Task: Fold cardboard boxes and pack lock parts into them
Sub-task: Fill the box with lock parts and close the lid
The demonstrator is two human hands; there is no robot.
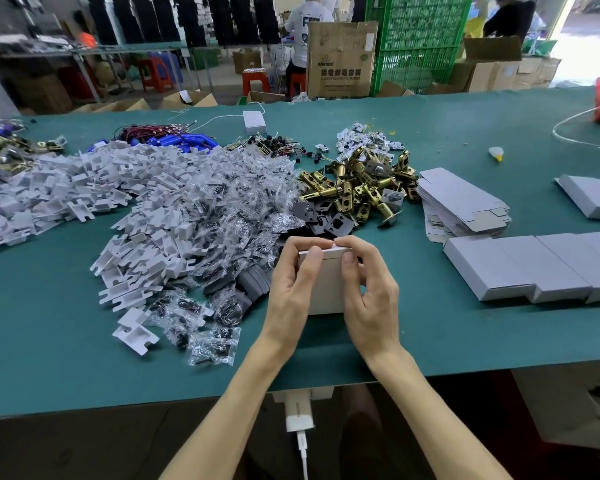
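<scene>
A small white cardboard box (326,289) stood upright near the front edge of the green table (84,341), gripped between 2 hands. The left hand (290,289) curled its fingers over the box's far top edge, thumb on the near face. The right hand (373,299) held the other side the same way. Just behind lay brass latches (361,192). To the right were flat box blanks (465,199) and folded boxes (534,268). To the left were bagged screws (229,202) and white plastic inserts (136,199).

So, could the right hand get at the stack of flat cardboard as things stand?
Probably yes: the stack lies just right of the right hand, bare table between them. But that hand and the left hand both grip the small box.
</scene>
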